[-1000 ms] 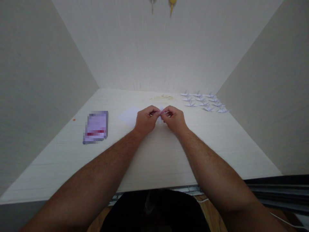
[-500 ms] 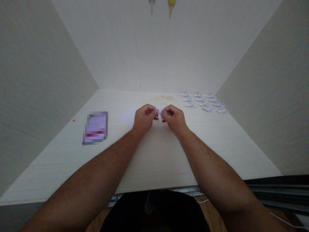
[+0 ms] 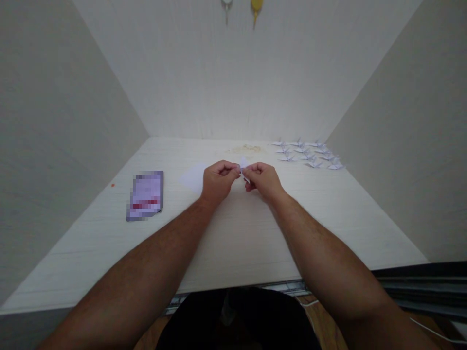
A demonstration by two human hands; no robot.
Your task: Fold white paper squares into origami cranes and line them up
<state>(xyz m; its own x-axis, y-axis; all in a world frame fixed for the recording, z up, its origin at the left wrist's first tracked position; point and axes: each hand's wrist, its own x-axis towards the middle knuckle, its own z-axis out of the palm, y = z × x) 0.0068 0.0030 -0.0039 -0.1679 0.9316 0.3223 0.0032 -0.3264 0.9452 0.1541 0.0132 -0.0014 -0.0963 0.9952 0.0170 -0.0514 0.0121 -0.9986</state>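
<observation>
Between my fingertips is a small piece of folded white paper [image 3: 243,161], mostly covered by the fingers. My left hand [image 3: 221,180] pinches its left side with thumb and forefinger. From the other side, my right hand [image 3: 263,179] pinches it the same way, fingers curled. The two hands almost touch above the middle of the table. Beside and partly behind my left hand lies flat white paper [image 3: 191,178]. Several folded white paper cranes [image 3: 307,158] stand in rows at the back right.
A blurred-out device or card with a red band [image 3: 146,195] lies on the white table [image 3: 233,243] at left. A small orange speck [image 3: 113,185] is near the left wall. Walls enclose the table on three sides. A brownish stain [image 3: 250,148] marks the back.
The paper's lower point, seen between the hands before, is now mostly hidden. My fingertips have drawn slightly closer together, and the view has shifted a little.
</observation>
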